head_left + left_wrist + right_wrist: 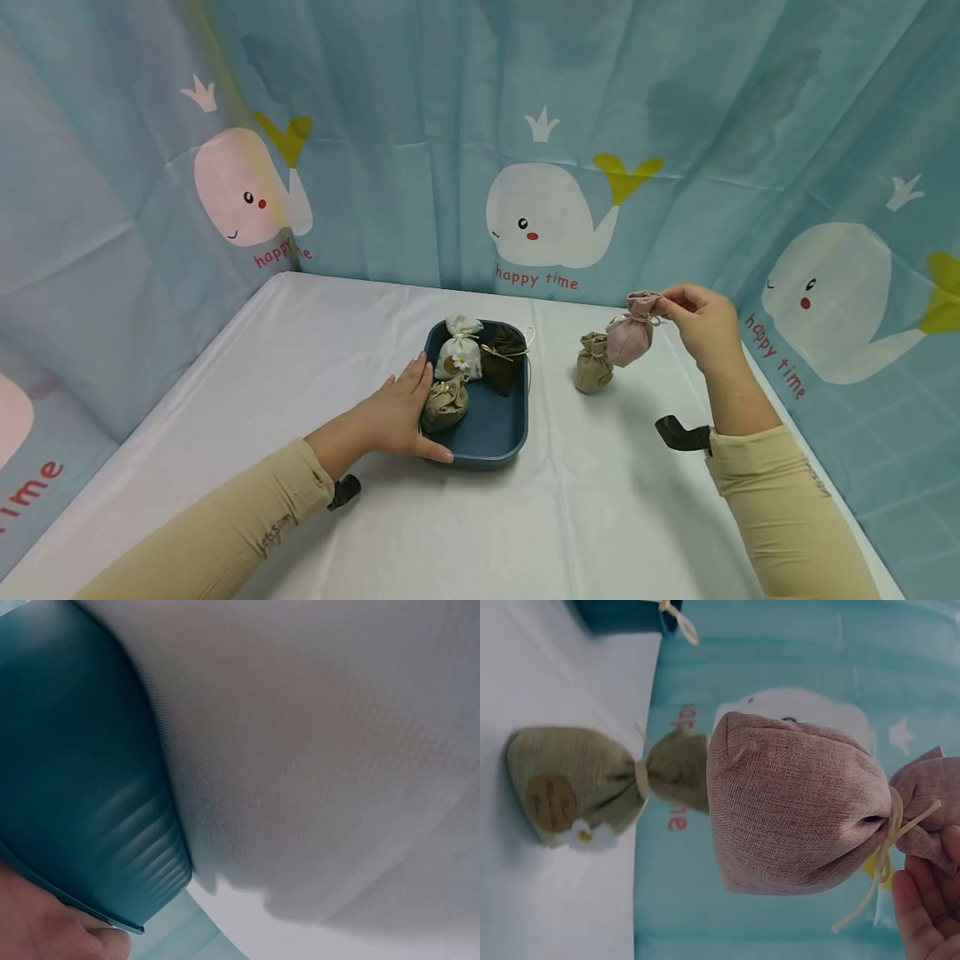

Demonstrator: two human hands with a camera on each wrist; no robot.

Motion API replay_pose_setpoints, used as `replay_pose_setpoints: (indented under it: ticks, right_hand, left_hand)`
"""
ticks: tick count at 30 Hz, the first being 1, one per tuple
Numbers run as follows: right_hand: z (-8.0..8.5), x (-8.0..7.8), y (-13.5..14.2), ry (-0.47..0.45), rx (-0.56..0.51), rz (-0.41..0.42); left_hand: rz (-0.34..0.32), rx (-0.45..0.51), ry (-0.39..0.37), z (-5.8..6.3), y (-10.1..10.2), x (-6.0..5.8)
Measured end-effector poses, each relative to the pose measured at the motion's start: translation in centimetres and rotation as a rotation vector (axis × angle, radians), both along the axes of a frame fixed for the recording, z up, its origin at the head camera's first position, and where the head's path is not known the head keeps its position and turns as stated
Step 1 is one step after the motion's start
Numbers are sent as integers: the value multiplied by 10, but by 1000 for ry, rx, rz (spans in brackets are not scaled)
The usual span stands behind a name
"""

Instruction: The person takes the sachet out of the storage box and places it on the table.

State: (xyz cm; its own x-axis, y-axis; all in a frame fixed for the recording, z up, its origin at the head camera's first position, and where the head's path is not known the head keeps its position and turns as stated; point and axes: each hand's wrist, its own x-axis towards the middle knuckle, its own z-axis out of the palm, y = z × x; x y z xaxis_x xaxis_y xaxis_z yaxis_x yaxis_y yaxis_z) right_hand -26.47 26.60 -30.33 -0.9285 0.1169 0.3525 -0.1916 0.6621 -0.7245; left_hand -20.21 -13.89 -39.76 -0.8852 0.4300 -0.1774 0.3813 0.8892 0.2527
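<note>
A person's two hands work over a table covered by a white cloth. The right hand pinches a pink pouch between thumb and fingers by its gathered top, above the tie. The pouch hangs tilted above the cloth, to the right of a dark blue tray.

Between the pink pouch and the tray, an olive pouch stands on the cloth. From the head view, the pink pouch overlaps its right edge; whether the two touch, I cannot tell. The right wrist view shows a round brown patch and a small white flower on the olive pouch.

The left hand is spread, fingers extended along the tray's left rim, thumb apart at the near edge. Inside the tray, a white pouch with a daisy sits at the far left, a dark brown pouch with a pale cord at the far right, and a khaki pouch lies nearer, beside the left fingers.

Beyond the table hangs a light blue curtain printed with crowned whales and the words "happy time". Both sleeves are beige, with a black mount at the right wrist.
</note>
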Motion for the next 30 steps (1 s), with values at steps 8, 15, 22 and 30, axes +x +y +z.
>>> replay_pose_setpoints:
  ticks: [8,15,22,30]
  right_hand:
    - [-8,2,15,-43,14,-55]
    - [-21,0,24,-68,66,-71]
    - [-36,-2,31,-105,80,-69]
    - [-48,-4,32,-125,87,-64]
  left_hand:
    - [11,-17,3,-2,0,-1]
    - [6,-15,6,-3,0,-2]
    - [0,-16,11,-5,0,-1]
    - [4,-13,8,-3,-1,-1]
